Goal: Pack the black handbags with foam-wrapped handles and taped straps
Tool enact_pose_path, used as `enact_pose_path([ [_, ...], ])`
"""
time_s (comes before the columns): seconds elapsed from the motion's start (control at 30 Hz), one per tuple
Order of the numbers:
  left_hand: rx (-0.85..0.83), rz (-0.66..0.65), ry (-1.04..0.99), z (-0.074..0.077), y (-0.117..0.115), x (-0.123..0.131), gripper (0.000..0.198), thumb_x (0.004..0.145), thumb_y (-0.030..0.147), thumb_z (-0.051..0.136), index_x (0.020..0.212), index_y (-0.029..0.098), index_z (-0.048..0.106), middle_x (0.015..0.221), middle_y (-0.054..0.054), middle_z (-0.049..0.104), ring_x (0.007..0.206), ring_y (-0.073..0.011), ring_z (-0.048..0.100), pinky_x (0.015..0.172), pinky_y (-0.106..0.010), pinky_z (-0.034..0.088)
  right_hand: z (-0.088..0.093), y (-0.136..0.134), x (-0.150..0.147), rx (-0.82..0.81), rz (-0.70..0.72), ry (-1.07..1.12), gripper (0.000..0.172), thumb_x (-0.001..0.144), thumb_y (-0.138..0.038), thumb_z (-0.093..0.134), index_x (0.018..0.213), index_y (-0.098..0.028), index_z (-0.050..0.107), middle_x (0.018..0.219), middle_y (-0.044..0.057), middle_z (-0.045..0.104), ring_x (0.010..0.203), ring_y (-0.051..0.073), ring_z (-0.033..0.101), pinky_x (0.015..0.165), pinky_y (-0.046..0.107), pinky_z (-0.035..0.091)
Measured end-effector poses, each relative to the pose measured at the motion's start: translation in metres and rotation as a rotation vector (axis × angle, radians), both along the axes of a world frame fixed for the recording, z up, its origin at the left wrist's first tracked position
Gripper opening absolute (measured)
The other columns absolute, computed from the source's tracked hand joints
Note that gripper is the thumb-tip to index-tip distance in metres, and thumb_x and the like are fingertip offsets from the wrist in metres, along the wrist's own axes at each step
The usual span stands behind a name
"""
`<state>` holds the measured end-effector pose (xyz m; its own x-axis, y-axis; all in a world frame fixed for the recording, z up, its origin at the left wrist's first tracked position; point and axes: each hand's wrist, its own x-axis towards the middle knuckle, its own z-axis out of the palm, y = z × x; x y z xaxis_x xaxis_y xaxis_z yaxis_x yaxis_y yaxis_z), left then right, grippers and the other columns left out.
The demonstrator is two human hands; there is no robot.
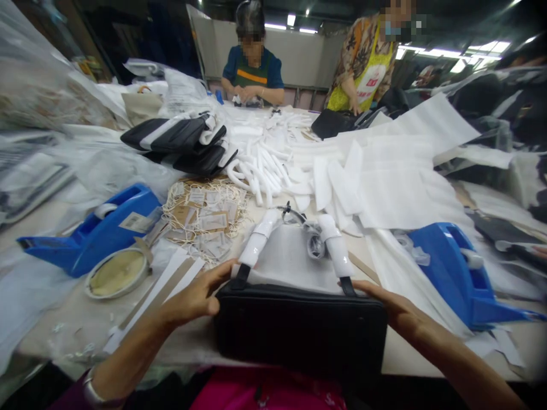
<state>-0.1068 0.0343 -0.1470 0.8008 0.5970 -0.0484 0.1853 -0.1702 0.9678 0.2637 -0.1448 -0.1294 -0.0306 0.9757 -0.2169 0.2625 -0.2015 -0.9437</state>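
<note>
At the table (404, 356), wide-set hands (200, 296) (393, 306) hold a bag (299, 330).

Black bag (301, 330), white-wrapped handles (337, 250)

Both hands (197, 297) (397, 306) apart, forearms (139, 344) (453, 348) angled inward

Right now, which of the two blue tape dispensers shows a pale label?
The left dispenser, on the left hand's side: a pale label sits on its flank. The right dispenser shows none on its visible side.
</note>
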Motion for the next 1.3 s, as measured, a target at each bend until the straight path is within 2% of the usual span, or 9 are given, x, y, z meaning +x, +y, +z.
enact_pose_path([
  [0.1,-0.109,-0.001,0.010,0.004,-0.013,0.004,0.095,0.054,0.073,0.072,0.129,0.018,0.053,0.118,-0.010,0.060,0.108,-0.0300,0.056,0.092,-0.037,0.048,0.003,-0.006,-0.025,-0.082,-0.098,-0.039,0.075,0.064,-0.065,0.071,0.125,-0.022,0.060,0.104,0.008,0.069,0.093,0.031,0.065,0.076,0.036,0.056],
  [0.3,-0.020,0.156,-0.155,0.001,-0.029,0.019,0.033,0.073,0.048,0.071,0.079,0.016,0.067,0.098,-0.007,0.062,0.095,-0.0224,0.057,0.090,-0.032,0.043,-0.001,-0.011,-0.041,-0.162,-0.203,-0.264,0.044,0.076,-0.061,0.061,0.094,-0.021,0.066,0.080,0.004,0.067,0.078,0.027,0.065,0.065,0.032,0.053],
  [0.47,-0.043,0.195,-0.200,-0.006,-0.034,0.022,0.028,0.072,0.042,0.073,0.075,0.016,0.064,0.087,-0.003,0.060,0.085,-0.0189,0.056,0.082,-0.029,0.043,0.025,0.005,-0.057,0.402,-0.291,-0.775,0.076,0.065,-0.060,0.074,0.128,-0.023,0.054,0.123,0.013,0.059,0.110,0.037,0.056,0.084,0.044,0.051],
  [0.57,-0.025,0.174,-0.199,-0.003,-0.033,0.020,0.027,0.072,0.040,0.074,0.072,0.016,0.063,0.082,-0.001,0.058,0.080,-0.0166,0.055,0.079,-0.028,0.043,0.044,0.029,-0.097,0.619,-0.043,-0.900,0.070,0.074,-0.056,0.070,0.132,-0.023,0.052,0.129,0.014,0.055,0.115,0.036,0.052,0.088,0.044,0.049],
  [0.67,0.031,0.139,-0.207,0.002,-0.031,0.008,0.034,0.067,0.040,0.078,0.089,0.017,0.068,0.103,-0.005,0.061,0.098,-0.0210,0.056,0.091,-0.031,0.042,0.046,0.052,-0.133,0.541,0.233,-0.914,0.035,0.085,-0.044,0.062,0.114,-0.024,0.062,0.100,0.009,0.065,0.086,0.027,0.063,0.072,0.037,0.051],
  [0.77,-0.032,0.412,-0.286,0.000,-0.036,-0.012,0.040,0.074,0.042,0.071,0.106,0.019,0.065,0.117,-0.008,0.059,0.113,-0.0236,0.053,0.100,-0.034,0.040,0.038,0.059,-0.145,0.411,0.308,-0.917,0.018,0.092,-0.035,0.055,0.101,-0.022,0.064,0.086,0.004,0.064,0.077,0.021,0.063,0.067,0.032,0.050],
  [0.87,-0.307,0.668,-0.292,-0.013,-0.052,-0.026,0.028,0.086,0.040,0.057,0.092,0.015,0.066,0.092,-0.006,0.065,0.089,-0.0194,0.061,0.085,-0.031,0.046,0.031,0.054,-0.141,0.478,0.286,-0.890,0.018,0.093,-0.036,0.054,0.100,-0.021,0.062,0.088,0.004,0.064,0.082,0.020,0.063,0.068,0.030,0.049],
  [1.0,-0.593,0.500,-0.331,-0.028,-0.075,-0.017,0.026,0.080,0.037,0.065,0.088,0.013,0.071,0.083,-0.005,0.067,0.077,-0.0170,0.059,0.074,-0.028,0.045,0.027,0.047,-0.139,0.606,0.242,-0.907,0.018,0.091,-0.036,0.059,0.101,-0.021,0.063,0.089,0.004,0.066,0.083,0.020,0.064,0.070,0.028,0.050],
  [1.3,-0.782,0.356,-0.623,-0.033,-0.077,0.013,0.022,0.067,0.034,0.079,0.073,0.015,0.070,0.084,0.000,0.059,0.073,-0.0111,0.052,0.073,-0.023,0.041,0.031,0.043,-0.148,0.794,0.258,-0.836,0.007,0.090,-0.021,0.060,0.096,-0.019,0.063,0.079,0.003,0.066,0.070,0.017,0.063,0.067,0.027,0.050],
])
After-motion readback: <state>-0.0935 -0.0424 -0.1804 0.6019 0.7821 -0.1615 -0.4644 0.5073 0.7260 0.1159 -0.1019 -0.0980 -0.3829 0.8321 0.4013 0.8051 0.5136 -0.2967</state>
